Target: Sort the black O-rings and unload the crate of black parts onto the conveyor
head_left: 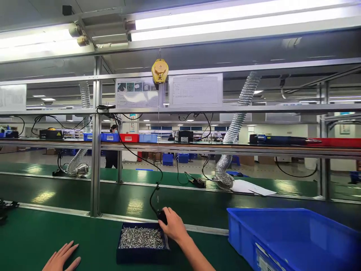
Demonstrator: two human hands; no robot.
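Observation:
My right hand (173, 225) is closed around a black corded electric screwdriver (162, 216), just behind the right rear corner of a dark blue box. Most of the tool is hidden by my fingers. Its black cable rises from the top, and a thin line runs up to a yellow spring balancer (160, 70). Small silver screws (141, 238) fill the dark blue box (142, 257). My left hand (61, 258) lies at the lower left with fingers spread over the green work surface (93, 241), holding nothing.
A large blue bin (242, 229) stands at the right. Behind the bench runs a dark green conveyor belt (180, 205). A metal post (96, 169) rises left of the screw box. Flexible silver ducts (236, 120) hang farther back, near white papers (251, 187). A person (112, 150) is in the background.

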